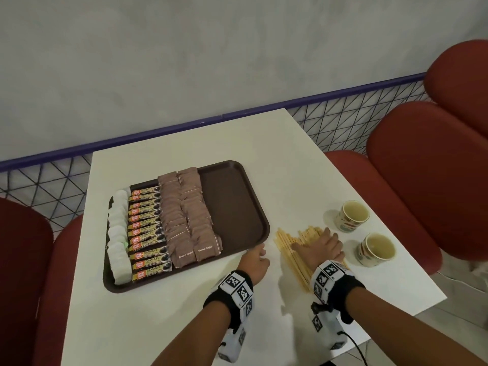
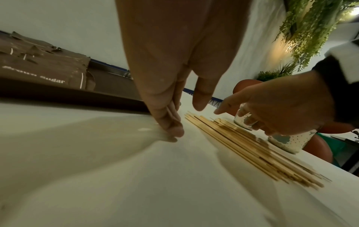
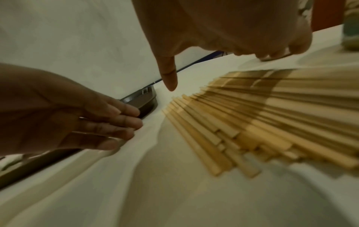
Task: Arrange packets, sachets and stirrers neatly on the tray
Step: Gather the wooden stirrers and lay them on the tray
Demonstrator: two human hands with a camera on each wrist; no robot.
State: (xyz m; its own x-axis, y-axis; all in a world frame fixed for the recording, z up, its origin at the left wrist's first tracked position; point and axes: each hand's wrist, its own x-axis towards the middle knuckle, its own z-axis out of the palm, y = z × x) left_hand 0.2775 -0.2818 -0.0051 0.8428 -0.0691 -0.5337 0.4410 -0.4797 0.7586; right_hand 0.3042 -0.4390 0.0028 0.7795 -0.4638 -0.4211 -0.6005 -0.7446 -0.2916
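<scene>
My right hand (image 1: 320,247) lies flat, fingers straight, on the fanned pile of thin wooden stirrers (image 1: 291,256) spread on the smooth white worktop (image 1: 184,313). My left hand (image 1: 254,262) is relaxed, fingers extended, holding nothing, fingertips at the near right corner of the brown plastic tray (image 1: 237,202). On the tray lie rows of white sachets (image 1: 118,233), glossy coffee packets (image 1: 146,225) and matte brown sugar sachets (image 1: 187,215). Two paper cups (image 1: 352,215) stand just beyond the stirrers.
</scene>
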